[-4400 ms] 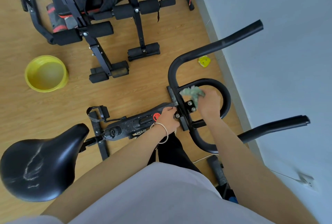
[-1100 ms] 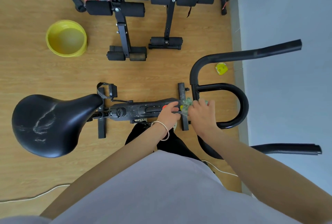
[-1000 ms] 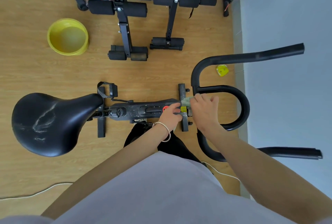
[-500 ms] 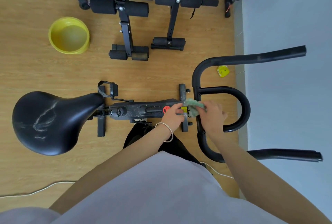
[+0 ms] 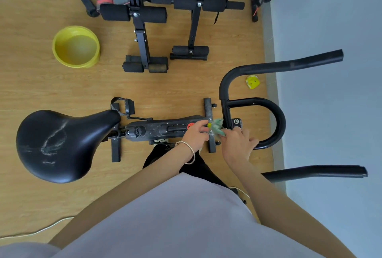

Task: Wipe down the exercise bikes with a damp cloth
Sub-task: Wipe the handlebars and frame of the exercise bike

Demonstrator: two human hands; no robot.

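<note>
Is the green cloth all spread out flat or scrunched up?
Scrunched up. The cloth is a crumpled wad, held by the right hand against the bike's handlebar post.

Light-brown wood-grain plank floor (image 5: 37, 88) extends beneath and left of the grip and meets, right of the grip, a grey skirting strip (image 5: 268, 55) under a plain pale blue-grey wall (image 5: 330, 20), all in soft, even light. Beyond the grip stands a black steel-framed exercise bench with foam roller pads (image 5: 144, 13); well beyond and left sits a round yellow plastic basin (image 5: 54, 48) holding liquid. A thin white cable (image 5: 37, 232) crosses the floor nearer than the grip, far left.
</note>
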